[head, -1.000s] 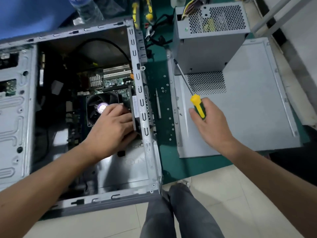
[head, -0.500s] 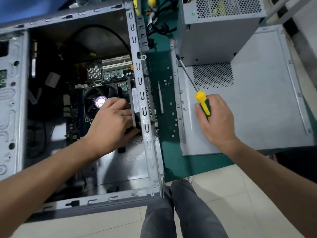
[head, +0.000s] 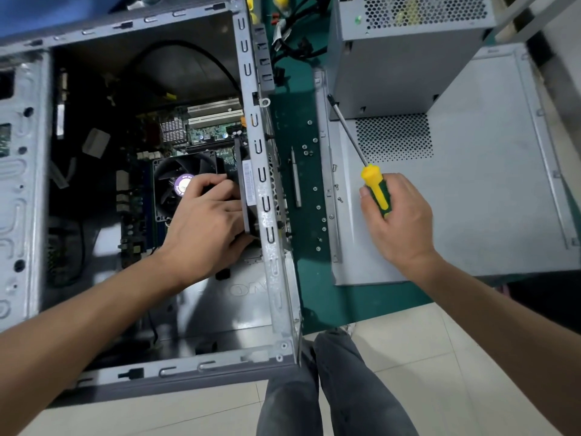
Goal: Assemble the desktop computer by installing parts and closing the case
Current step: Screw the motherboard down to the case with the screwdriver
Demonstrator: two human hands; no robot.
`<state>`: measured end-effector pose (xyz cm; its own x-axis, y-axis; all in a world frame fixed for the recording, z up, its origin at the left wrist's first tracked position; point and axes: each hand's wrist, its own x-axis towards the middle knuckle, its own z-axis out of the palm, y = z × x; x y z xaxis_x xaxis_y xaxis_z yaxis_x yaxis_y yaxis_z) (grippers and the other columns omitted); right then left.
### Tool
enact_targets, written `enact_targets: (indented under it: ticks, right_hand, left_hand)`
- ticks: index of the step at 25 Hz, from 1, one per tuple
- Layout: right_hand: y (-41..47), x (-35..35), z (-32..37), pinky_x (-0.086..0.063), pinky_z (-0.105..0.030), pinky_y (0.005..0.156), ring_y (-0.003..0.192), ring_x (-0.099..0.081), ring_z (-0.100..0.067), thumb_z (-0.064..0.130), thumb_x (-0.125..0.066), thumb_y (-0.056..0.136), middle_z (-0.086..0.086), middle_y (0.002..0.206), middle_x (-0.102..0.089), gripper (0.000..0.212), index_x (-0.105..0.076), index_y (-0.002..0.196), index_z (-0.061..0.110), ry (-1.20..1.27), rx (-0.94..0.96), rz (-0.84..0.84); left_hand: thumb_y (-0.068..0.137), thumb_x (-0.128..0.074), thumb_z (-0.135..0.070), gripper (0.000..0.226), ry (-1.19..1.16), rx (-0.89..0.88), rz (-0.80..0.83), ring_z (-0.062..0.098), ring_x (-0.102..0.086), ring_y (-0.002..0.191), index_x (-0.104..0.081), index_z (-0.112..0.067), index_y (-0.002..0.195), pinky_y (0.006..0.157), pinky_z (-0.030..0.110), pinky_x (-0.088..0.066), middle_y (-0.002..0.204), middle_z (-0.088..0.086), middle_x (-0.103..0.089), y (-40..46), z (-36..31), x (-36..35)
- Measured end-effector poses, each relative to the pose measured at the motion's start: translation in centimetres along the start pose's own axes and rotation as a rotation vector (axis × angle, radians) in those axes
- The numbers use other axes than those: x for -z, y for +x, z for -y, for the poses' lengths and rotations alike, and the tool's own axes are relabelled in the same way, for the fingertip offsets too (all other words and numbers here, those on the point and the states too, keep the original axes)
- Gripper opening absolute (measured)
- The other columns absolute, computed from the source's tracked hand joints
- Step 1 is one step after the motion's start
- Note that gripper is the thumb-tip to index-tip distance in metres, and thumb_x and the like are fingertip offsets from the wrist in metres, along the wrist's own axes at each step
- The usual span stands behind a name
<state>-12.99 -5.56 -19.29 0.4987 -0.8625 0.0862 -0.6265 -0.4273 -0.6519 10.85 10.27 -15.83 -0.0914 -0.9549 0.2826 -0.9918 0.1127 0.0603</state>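
Grey sheet steel frames the open computer case (head: 270, 171), which lies on its side over the left half of the view with its interior facing up. Inside it, near the case's 3 o'clock wall, the left hand (head: 207, 228) has its fingers curled around a dark flat component (head: 243, 180) bearing a white label, held upright against that wall; which part it is cannot be told. Just at 9 o'clock of the fingers sits the black cooler fan (head: 176, 180) with a purple round sticker at its hub, mounted on the motherboard (head: 204, 133), whose pale slots lie toward 12 o'clock. At 3 o'clock of the case, across a strip of green mat (head: 298, 121) dotted with small loose screws (head: 316, 140), lies the detached grey side panel (head: 490, 190). The right hand (head: 399, 221) hovers over the panel's near-left part and grips the yellow-and-green handle of a screwdriver (head: 374, 184), its shaft pointing toward 11 o'clock, the tip near the lower corner of the power supply (head: 402, 55). That perforated grey box stands on the panel's far end at 12 o'clock, with cables trailing off to its left. A thin metal bit (head: 295, 177) lies on the mat between case and panel. The person's grey trouser legs (head: 314, 388) show at 6 o'clock over pale floor tiles.
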Motion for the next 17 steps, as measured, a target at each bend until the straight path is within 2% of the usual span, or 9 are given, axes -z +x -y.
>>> enact_targets:
  ticks: [2, 6, 9, 11, 13, 15, 17]
  right_hand:
    - [0.3, 0.5, 0.6, -0.033, -0.033, 0.061, 0.065, -0.040, -0.017, 0.028, -0.056, 0.096, 0.006, 0.069, -0.041, 0.026, -0.047, 0.077, 0.013, 0.048, -0.089, 0.052]
    - [0.8, 1.8, 2.3, -0.034, -0.026, 0.062, 0.063, -0.038, -0.011, 0.036, -0.056, 0.095, 0.002, 0.073, -0.040, 0.038, -0.042, 0.069, 0.014, 0.227, -0.170, 0.167]
    - [1.0, 2.8, 3.1, -0.038, -0.035, 0.064, 0.064, -0.040, -0.014, 0.026, -0.057, 0.096, -0.002, 0.073, -0.045, 0.024, -0.046, 0.081, 0.011, 0.307, -0.195, 0.331]
    - [1.3, 3.2, 3.1, -0.046, -0.041, 0.065, 0.064, -0.045, -0.025, 0.020, -0.060, 0.093, -0.010, 0.073, -0.051, 0.015, -0.050, 0.088, 0.010, 0.265, -0.197, 0.384]
    - [1.7, 3.1, 3.1, -0.053, -0.047, 0.065, 0.067, -0.055, -0.034, 0.020, -0.064, 0.090, -0.010, 0.074, -0.059, 0.011, -0.058, 0.085, 0.012, 0.224, -0.207, 0.356]
    - [2.1, 2.7, 3.2, -0.054, -0.050, 0.067, 0.069, -0.060, -0.034, 0.020, -0.066, 0.089, -0.011, 0.078, -0.062, 0.010, -0.066, 0.087, 0.010, 0.198, -0.211, 0.342]
    - [2.3, 2.0, 3.2, -0.053, -0.052, 0.068, 0.071, -0.060, -0.036, 0.019, -0.068, 0.088, -0.013, 0.085, -0.061, 0.015, -0.068, 0.088, 0.005, 0.137, -0.186, 0.364]
  left_hand:
    - [0.081, -0.065, -0.020, 0.029, -0.014, 0.018, 0.009, 0.017, -0.045, 0.073, -0.052, -0.016, 0.056, 0.100, 0.023, -0.020, 0.057, -0.011, -0.042, -0.1, -0.1, -0.1]
    - [0.079, -0.063, -0.018, 0.033, -0.064, 0.026, -0.015, 0.015, -0.042, 0.071, -0.042, -0.021, 0.055, 0.098, 0.022, -0.021, 0.065, -0.017, -0.022, 0.1, -0.2, -0.1]
    - [0.077, -0.064, -0.018, 0.033, -0.063, 0.030, -0.004, 0.015, -0.040, 0.069, -0.041, -0.022, 0.054, 0.095, 0.025, -0.023, 0.066, -0.017, -0.019, 0.2, -0.4, 0.1]
    - [0.078, -0.064, -0.018, 0.032, -0.049, 0.036, 0.007, 0.016, -0.041, 0.069, -0.042, -0.021, 0.054, 0.095, 0.025, -0.023, 0.065, -0.016, -0.021, 0.3, -0.5, 0.3]
    - [0.078, -0.063, -0.019, 0.030, -0.038, 0.043, 0.021, 0.017, -0.044, 0.070, -0.045, -0.020, 0.054, 0.095, 0.025, -0.023, 0.064, -0.016, -0.025, 0.4, -0.6, 0.4]
    - [0.080, -0.062, -0.021, 0.029, -0.037, 0.042, 0.018, 0.017, -0.046, 0.071, -0.048, -0.020, 0.055, 0.095, 0.025, -0.024, 0.061, -0.015, -0.031, 0.4, -0.7, 0.6]
    - [0.083, -0.058, -0.021, 0.029, -0.052, 0.040, 0.001, 0.017, -0.045, 0.072, -0.047, -0.020, 0.055, 0.094, 0.026, -0.025, 0.062, -0.016, -0.029, 0.5, -0.9, 0.7]
